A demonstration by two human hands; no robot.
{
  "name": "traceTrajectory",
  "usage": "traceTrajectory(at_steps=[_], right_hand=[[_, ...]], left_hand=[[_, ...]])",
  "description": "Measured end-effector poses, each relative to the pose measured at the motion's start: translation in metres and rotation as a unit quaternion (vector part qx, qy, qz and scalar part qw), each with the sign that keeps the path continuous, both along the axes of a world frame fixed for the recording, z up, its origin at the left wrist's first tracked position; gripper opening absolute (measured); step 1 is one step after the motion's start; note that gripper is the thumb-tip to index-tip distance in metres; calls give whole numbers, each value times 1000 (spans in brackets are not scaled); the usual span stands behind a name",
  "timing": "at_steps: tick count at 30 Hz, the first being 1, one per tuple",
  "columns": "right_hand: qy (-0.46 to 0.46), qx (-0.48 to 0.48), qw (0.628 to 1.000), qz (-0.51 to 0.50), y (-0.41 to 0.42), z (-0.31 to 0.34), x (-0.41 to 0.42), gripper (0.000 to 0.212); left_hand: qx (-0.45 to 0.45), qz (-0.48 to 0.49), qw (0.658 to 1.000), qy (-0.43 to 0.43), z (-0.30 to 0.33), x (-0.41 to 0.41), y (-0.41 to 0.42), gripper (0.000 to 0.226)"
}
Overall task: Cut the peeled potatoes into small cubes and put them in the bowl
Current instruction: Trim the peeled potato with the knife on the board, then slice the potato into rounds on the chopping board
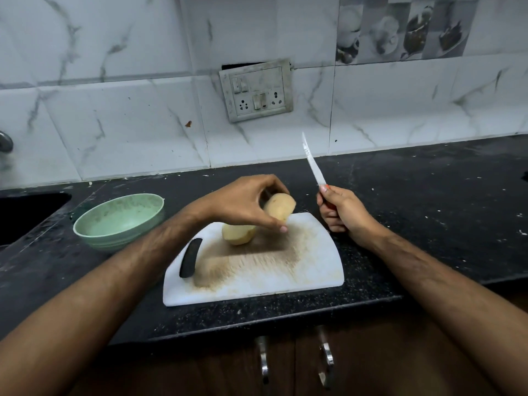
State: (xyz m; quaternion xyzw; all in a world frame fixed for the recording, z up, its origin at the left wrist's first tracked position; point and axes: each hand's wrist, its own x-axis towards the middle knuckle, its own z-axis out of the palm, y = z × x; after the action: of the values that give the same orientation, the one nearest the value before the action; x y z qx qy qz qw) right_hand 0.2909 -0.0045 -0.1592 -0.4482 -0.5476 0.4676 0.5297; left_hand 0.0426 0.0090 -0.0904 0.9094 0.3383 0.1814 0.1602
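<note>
My left hand (243,202) grips a peeled potato (280,207) and holds it above the far part of the white cutting board (314,270). A second peeled potato (238,234) lies on the board just below that hand. My right hand (343,210) holds a knife (313,162) by its orange handle to the right of the board, blade pointing up and away. A pale green bowl (118,221) sits on the counter left of the board, and I see nothing inside it.
The board has a brown worn patch and a black handle slot (190,258) at its left end. The black stone counter (428,210) runs to a sink (25,215) at far left. A tiled wall with a switch plate (257,91) stands behind. Cabinet handles (327,358) lie below.
</note>
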Motion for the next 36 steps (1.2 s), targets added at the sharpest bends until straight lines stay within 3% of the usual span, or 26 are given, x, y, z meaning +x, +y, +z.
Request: traceTrajectory(at_steps=[3,7,17,20,22,26,28,36], right_hand=[[57,-2,998,-10,1,0,4,36],[67,-1,998,-11,1,-1,4,36],[65,-2,998,-4,3,-1,4,36],[61,-2,998,-1,4,-2,5,37],[57,-1,998,0,4,-3,6,36],[47,2,999,0,4,-2,4,36],[40,2,999,-2,3,-2,3,36],[22,5,1000,-13,-1,0,1,36]], left_hand=[[38,-3,996,86,-7,34,12,66],[33,18,988,151,-14,54,26,73],[39,11,984,176,-18,60,29,80],[77,31,976,201,-5,27,24,64],[57,44,974,213,9,-2,18,60],[-82,40,964,250,28,-41,9,74],[-108,32,952,285,26,-48,9,79],[15,7,971,240,-2,-44,10,61]])
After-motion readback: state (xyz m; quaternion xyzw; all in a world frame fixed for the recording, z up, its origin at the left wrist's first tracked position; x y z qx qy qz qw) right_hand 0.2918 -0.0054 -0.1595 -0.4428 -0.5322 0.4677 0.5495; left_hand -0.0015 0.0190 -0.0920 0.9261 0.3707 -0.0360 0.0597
